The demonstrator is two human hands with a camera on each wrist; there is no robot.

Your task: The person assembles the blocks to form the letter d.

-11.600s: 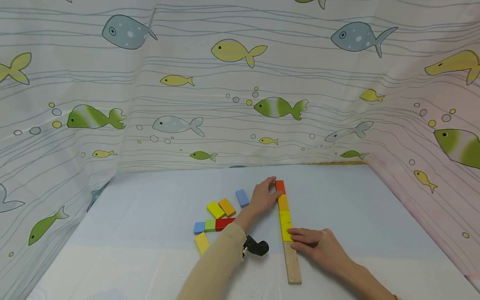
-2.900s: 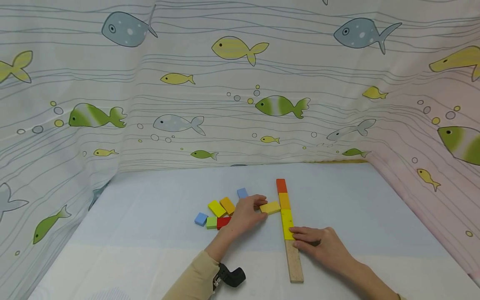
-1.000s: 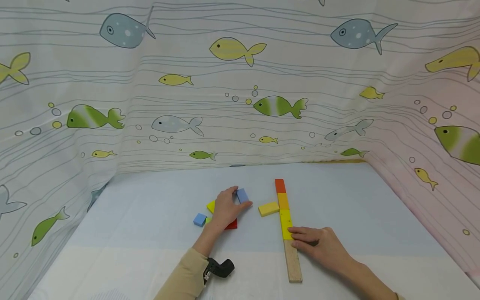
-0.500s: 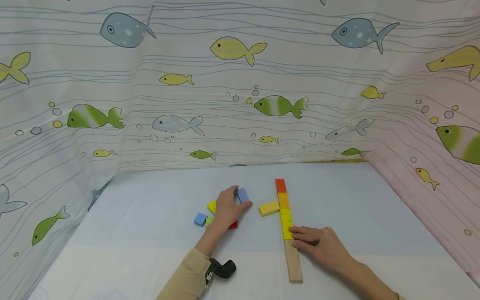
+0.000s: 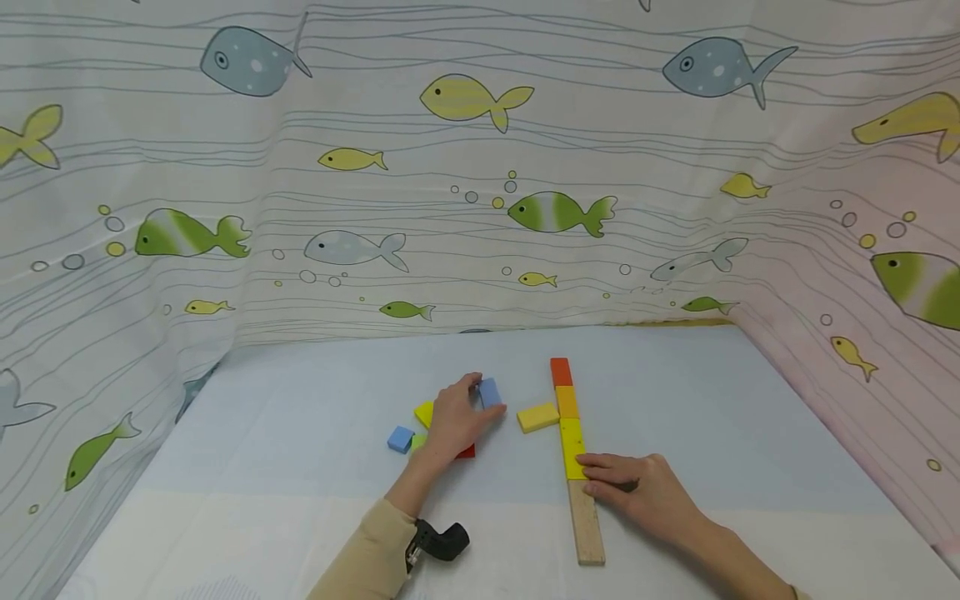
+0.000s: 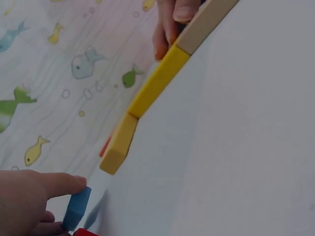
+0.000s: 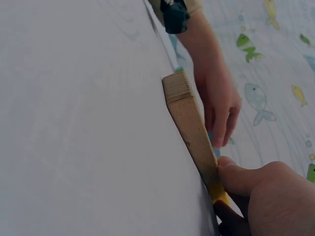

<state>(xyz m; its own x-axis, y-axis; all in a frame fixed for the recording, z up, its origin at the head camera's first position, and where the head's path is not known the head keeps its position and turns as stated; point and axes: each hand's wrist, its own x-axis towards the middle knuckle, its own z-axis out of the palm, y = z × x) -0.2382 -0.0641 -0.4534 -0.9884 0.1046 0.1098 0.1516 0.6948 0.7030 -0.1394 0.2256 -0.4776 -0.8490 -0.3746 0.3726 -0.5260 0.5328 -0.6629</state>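
Observation:
In the head view, my left hand (image 5: 455,417) pinches a light blue wooden block (image 5: 490,392) by its two ends, thumb at the near end. A pale yellow block (image 5: 537,417) lies to its right, one end against a straight row. From far to near, that row has a red-orange block (image 5: 561,372), an orange block (image 5: 567,402), a bright yellow stretch (image 5: 572,450) and a long plain wooden piece (image 5: 587,523). My right hand (image 5: 648,492) rests its fingertips on the row's right edge, where yellow meets plain wood.
Around and partly under my left hand lie a small blue block (image 5: 401,439), a green block (image 5: 417,444), a yellow block (image 5: 423,413) and a red block (image 5: 467,452). A fish-patterned curtain (image 5: 450,275) stands behind the white table (image 5: 712,417).
My left hand has set the pale yellow block against the row, let go and moved left to the light blue block. That block has shifted slightly right. The right hand stays put.

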